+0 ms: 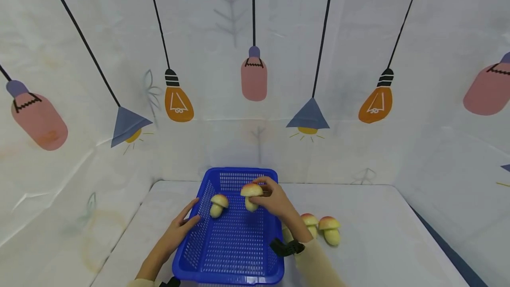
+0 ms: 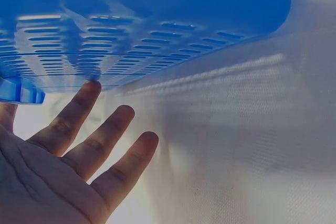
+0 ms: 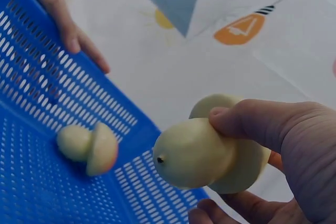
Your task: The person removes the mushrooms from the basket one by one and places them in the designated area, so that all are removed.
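My right hand [image 1: 275, 198] grips a toy mushroom [image 1: 252, 189] with a yellow cap tinged red, holding it over the blue plastic basket [image 1: 229, 273]. In the right wrist view, the thumb presses on the pale stem of this mushroom [image 3: 194, 153]. Another mushroom [image 1: 218, 206] lies inside the basket near its left wall. My left hand [image 1: 175, 234] rests against the basket's left rim. Its fingers look straight and spread in the left wrist view, beside the slotted wall [image 2: 152, 40].
On the white table [image 1: 382, 234], right of the basket, lie more mushrooms [image 1: 330, 230], one partly hidden by my right forearm. Behind stands a white sheet [image 1: 223, 141] printed with hanging lamps.
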`<act>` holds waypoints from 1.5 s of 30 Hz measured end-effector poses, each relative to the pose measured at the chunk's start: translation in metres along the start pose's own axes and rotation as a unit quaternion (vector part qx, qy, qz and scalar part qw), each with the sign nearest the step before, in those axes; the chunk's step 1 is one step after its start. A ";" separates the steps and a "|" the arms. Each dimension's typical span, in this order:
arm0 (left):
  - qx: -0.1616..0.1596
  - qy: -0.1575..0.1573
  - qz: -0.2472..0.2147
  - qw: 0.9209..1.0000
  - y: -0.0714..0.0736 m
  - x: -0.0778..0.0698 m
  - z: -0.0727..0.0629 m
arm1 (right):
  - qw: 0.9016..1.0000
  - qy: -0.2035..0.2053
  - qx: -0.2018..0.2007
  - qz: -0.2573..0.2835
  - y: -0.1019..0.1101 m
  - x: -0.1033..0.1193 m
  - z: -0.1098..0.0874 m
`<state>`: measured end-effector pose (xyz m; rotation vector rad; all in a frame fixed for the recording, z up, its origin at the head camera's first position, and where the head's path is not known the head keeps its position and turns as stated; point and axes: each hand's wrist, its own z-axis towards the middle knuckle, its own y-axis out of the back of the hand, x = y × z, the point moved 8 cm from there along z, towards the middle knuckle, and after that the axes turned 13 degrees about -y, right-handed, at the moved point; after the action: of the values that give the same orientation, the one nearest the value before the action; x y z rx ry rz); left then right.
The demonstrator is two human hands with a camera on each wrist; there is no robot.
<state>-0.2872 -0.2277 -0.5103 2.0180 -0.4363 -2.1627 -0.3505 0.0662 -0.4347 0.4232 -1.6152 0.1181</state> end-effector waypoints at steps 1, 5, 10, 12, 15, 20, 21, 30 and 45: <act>-0.001 -0.001 0.002 1.000 0.000 0.000 0.000 | 1.000 0.000 -0.003 0.007 0.002 -0.001 -0.003; -0.005 -0.001 0.003 1.000 0.002 0.005 0.001 | 1.000 0.008 -0.023 0.016 0.006 -0.002 -0.016; -0.002 -0.006 -0.001 1.000 0.004 0.007 -0.001 | 0.998 0.014 -0.052 0.023 0.011 -0.006 -0.032; 0.003 -0.009 -0.004 1.000 0.004 0.006 -0.001 | 0.998 0.014 -0.059 0.025 0.014 -0.009 -0.038; 0.015 -0.021 0.005 1.000 0.003 0.003 0.000 | 0.997 0.021 -0.063 0.034 0.020 -0.012 -0.049; 0.020 -0.033 0.021 0.999 0.004 -0.002 0.004 | 0.996 0.023 -0.082 0.034 0.034 -0.014 -0.066; 0.020 -0.032 0.021 0.999 0.003 -0.002 0.004 | 0.995 0.019 -0.088 0.030 0.037 -0.016 -0.068; 0.017 -0.024 0.010 1.000 0.002 0.002 0.000 | 0.992 0.005 -0.126 0.030 0.051 -0.026 -0.084; 0.010 -0.010 0.000 1.000 0.001 0.004 -0.001 | 0.985 -0.035 -0.166 0.029 0.089 -0.040 -0.110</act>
<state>-0.2870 -0.2300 -0.5135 2.0097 -0.4630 -2.1882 -0.2760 0.1921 -0.4475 0.1231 -1.6789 -0.1220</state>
